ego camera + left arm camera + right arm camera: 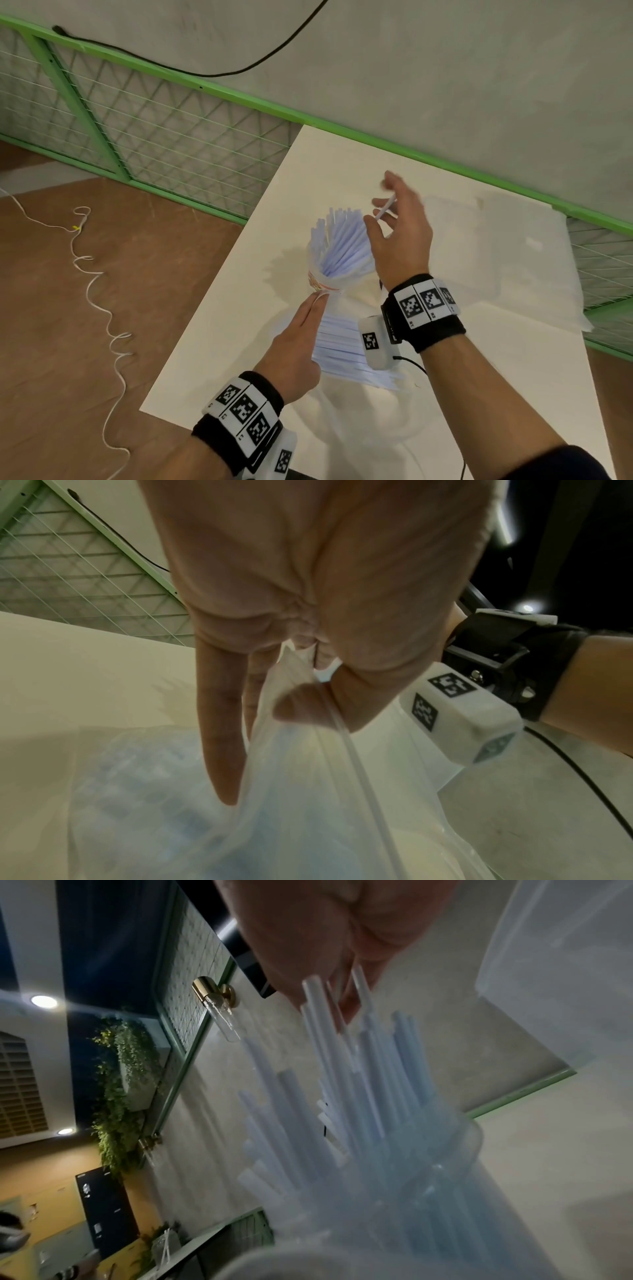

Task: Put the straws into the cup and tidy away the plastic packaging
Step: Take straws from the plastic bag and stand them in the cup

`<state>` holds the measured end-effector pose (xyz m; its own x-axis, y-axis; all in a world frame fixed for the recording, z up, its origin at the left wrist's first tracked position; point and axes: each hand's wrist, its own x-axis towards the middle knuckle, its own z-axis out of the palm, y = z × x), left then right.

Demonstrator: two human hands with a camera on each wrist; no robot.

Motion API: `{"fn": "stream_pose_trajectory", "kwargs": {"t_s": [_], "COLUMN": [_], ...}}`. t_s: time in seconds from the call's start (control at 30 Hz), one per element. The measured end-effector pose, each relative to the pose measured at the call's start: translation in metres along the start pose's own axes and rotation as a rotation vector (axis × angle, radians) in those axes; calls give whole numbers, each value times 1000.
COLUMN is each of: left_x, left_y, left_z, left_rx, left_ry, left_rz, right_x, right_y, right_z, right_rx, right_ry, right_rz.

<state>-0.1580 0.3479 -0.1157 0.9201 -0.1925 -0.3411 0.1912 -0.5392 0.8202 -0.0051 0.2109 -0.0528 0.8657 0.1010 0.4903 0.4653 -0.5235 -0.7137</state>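
Observation:
A clear cup full of pale blue straws stands on the white table. My right hand hovers over the straw tops and pinches a single straw; the right wrist view shows its fingers among the straw ends above the cup. My left hand is beside the cup's near side. Its thumb and fingers pinch the edge of the clear plastic packaging. More straws lie in that packaging under my left hand.
A second, flat sheet of clear plastic lies on the table's far right, over its edge. A green mesh railing runs behind the table against a grey wall. White cord trails over the brown floor to the left.

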Motion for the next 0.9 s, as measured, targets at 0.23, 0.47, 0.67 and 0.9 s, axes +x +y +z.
{"fn": "stream_pose_trajectory", "kwargs": {"t_s": [0.23,0.47,0.67,0.9], "left_x": [1,4,8,11], "left_y": [-2,-1,-7,-4], "left_z": [0,0,2,1], "left_rx": [11,3,24,31], "left_ry": [11,4,16,16], "left_rz": [21,14,56,27], "right_x": [-34,-38,-24,-42], "right_y": [-1,0,-3,-40], "right_z": [-2,12,22,-16], "right_rx": [-359,-462,-659,-498], "right_ry": [-370,-401,-575,-445], "right_rz": [-31,-118,-190,-203]}}
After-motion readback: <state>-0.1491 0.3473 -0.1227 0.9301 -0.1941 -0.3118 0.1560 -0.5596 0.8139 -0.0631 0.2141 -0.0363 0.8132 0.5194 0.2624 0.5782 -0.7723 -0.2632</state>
